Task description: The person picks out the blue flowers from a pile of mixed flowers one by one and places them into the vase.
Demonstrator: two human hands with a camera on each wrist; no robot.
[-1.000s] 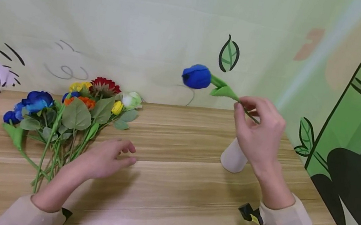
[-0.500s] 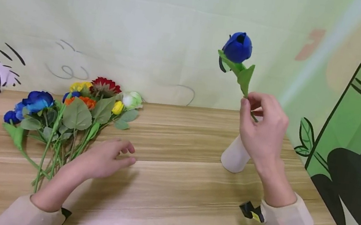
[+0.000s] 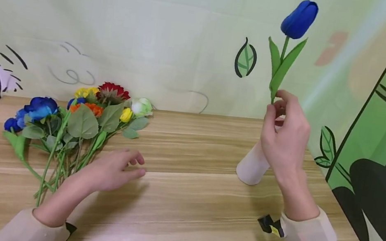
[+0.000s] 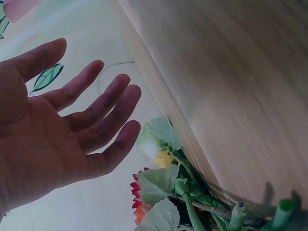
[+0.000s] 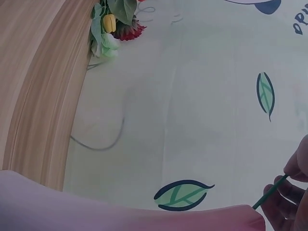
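In the head view, my right hand (image 3: 285, 138) pinches the green stem of an artificial blue tulip (image 3: 299, 20), bloom up and nearly upright. Below that hand stands a white vase (image 3: 251, 166), its upper part hidden behind the hand. From the right wrist, the tulip's stem (image 5: 270, 191) runs from the fingertips down to the rim of the vase (image 5: 144, 219). My left hand (image 3: 116, 169) hovers over the table with fingers loosely bent, holding nothing; the left wrist view shows its palm (image 4: 38, 139) bare. Beside it lies a bunch of artificial flowers (image 3: 82, 120).
The flower bunch, with blue, red, orange, yellow and white blooms, covers the left part of the wooden table (image 3: 178, 218), stems toward the front. A printed backdrop (image 3: 152, 39) rises behind the table and along its right side.
The blue tulip has swung from lying nearly sideways, pointing left, to upright above the vase. My right hand has turned and shifted slightly right and up. The left hand has stayed still.
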